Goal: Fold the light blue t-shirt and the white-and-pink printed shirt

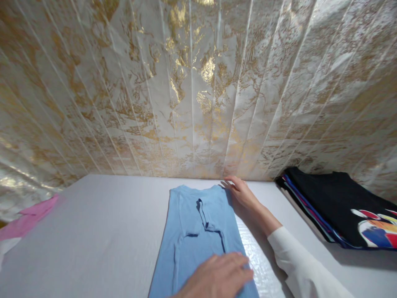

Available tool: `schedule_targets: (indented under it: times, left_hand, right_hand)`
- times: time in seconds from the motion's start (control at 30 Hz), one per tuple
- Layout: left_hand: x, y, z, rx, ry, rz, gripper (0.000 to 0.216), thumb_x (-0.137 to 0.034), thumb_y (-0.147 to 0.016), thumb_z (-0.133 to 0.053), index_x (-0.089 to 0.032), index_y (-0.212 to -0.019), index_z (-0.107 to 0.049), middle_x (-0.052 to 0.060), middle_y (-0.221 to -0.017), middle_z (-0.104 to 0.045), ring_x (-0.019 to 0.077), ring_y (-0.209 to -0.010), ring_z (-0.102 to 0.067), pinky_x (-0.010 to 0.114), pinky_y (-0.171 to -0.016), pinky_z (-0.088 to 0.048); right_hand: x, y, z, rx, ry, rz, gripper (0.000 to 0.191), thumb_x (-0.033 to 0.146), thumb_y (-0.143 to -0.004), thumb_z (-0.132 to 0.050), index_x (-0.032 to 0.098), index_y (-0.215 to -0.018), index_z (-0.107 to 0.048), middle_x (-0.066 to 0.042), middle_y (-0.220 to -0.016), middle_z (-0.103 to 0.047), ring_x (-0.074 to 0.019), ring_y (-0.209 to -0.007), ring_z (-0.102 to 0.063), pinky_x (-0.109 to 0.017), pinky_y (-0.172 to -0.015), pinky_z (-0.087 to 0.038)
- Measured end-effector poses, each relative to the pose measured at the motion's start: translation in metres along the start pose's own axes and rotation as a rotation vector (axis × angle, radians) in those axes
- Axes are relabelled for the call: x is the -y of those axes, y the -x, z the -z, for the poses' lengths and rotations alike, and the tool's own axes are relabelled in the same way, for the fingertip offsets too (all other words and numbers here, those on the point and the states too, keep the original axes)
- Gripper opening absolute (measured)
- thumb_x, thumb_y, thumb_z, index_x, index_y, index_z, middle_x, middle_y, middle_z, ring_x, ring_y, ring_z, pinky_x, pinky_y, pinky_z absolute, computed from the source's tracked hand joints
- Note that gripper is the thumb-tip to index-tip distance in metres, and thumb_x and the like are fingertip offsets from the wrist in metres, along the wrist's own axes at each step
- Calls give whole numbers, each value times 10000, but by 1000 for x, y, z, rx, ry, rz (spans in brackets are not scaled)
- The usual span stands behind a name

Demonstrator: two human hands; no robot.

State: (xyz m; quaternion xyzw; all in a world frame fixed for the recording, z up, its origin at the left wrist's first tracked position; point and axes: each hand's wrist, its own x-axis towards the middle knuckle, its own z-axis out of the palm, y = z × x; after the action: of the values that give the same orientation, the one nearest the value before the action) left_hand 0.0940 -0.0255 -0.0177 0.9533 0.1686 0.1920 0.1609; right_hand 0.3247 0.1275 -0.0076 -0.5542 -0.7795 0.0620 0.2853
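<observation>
A light blue T-shirt [198, 248] lies on the white table, its sides and sleeves folded in toward the middle and its neckline toward the wall. My right hand [245, 194], in a white sleeve, is at the shirt's upper right corner with fingers stretched out; whether the fingertips touch the fabric is hard to tell. Over the lower part of the shirt lies my left hand [218, 273], slightly blurred, with its fingers extended to the right. The bottom of the shirt runs out of view.
A stack of folded clothes stands at the right, topped by a black T-shirt [325, 198] with a colourful print. Pink fabric [31, 217] lies at the table's left edge. Behind the white table [102, 231] rises a wall covering [192, 95] patterned in gold and silver.
</observation>
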Motion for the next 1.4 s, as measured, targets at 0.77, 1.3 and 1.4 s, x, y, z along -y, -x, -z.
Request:
schedule_targets:
  times: [0.77, 1.3, 1.4]
  left_hand:
    - [65, -56, 73, -325, -27, 863, 317, -37, -829, -493, -229, -1062, -396, 45, -1085, -631, 176, -987, -647, 249, -802, -454]
    - [50, -53, 79, -142, -276, 802, 413, -2, -835, -420, -224, -1183, -443, 54, -1215, -559, 196, -947, -656, 285, -757, -485]
    - [55, -49, 73, -67, -341, 831, 393, 24, -831, -411, -198, -1143, -500, 74, -1153, -592, 216, -841, -680, 307, -695, -493]
  right_hand:
    - [17, -3, 4, 28, -116, 14, 131, 240, -888, -507, 215, -933, -628, -29, -905, -675, -218, -917, -520, -394, -866, -348]
    - [18, -3, -10, -18, -98, 42, 108, 175, -884, -555, 208, -918, -651, -21, -877, -683, -207, -871, -507, -333, -819, -382]
    - [18, -3, -10, -23, -94, 57, 98, 176, -877, -570, 207, -918, -654, -22, -878, -681, -207, -877, -506, -331, -823, -383]
